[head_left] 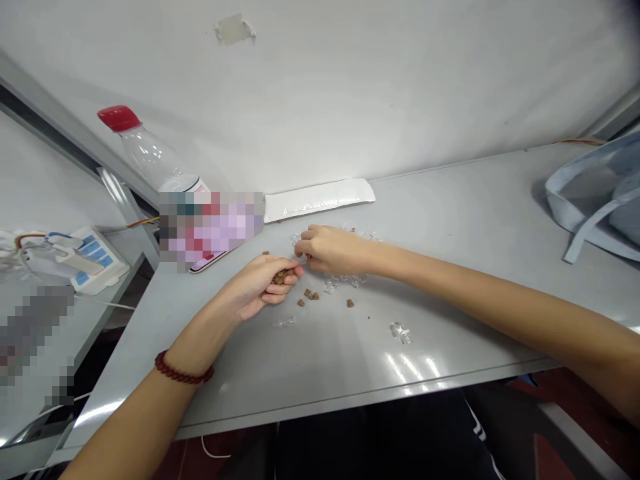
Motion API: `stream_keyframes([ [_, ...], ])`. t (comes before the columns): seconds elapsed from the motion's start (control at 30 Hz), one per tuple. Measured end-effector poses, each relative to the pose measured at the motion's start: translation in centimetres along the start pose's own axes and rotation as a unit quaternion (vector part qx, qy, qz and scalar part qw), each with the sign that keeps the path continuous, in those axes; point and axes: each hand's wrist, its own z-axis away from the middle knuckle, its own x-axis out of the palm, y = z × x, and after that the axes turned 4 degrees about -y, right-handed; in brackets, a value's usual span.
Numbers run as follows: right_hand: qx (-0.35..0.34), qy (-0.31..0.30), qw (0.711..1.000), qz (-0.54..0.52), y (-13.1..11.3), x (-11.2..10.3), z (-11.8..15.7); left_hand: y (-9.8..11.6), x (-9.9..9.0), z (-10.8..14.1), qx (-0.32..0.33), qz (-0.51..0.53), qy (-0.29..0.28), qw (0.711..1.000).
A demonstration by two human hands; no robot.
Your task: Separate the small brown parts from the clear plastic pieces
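Observation:
My left hand (pixel 257 283) is cupped closed around several small brown chunks (pixel 281 276), which show between thumb and fingers. To its right, my right hand (pixel 330 248) reaches down with curled fingers over a cluster of small clear plastic pieces (pixel 333 285). Its fingertips are close to the left thumb, and what they pinch, if anything, is too small to make out. A few loose brown chunks (pixel 311 295) lie on the grey table just below the hands, with one more brown chunk (pixel 350 303) farther right.
Behind the hands lies a long white packet (pixel 320 199) near the wall. A red-capped bottle (pixel 155 157) and a phone (pixel 215 257), partly blurred out, are at the left. Clear pieces (pixel 400 332) lie near the front edge. A light blue strap (pixel 575 193) is at far right.

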Motion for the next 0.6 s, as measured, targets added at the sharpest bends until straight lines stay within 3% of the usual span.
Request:
stream_keyframes([
  [0.2,0.051,0.085,0.982,-0.158,-0.6,-1.0,-0.1,0.1,0.3,0.3,0.043,0.036,0.011,0.998],
  [0.33,0.055,0.12,0.972,-0.194,-1.6,-1.2,0.0,-0.3,0.4,0.1,0.084,0.043,0.003,0.996],
  [0.4,0.078,0.124,0.962,-0.229,-1.8,-1.4,0.0,-0.5,0.4,-0.1,0.114,0.022,0.025,0.993],
  [0.5,0.116,0.077,0.928,-0.346,-1.6,-1.8,0.2,-0.7,0.5,0.0,0.159,-0.021,0.062,0.985],
  [0.6,0.109,-0.004,0.872,-0.477,-1.0,-2.2,0.4,-0.7,0.7,0.1,0.151,-0.043,0.052,0.986],
])
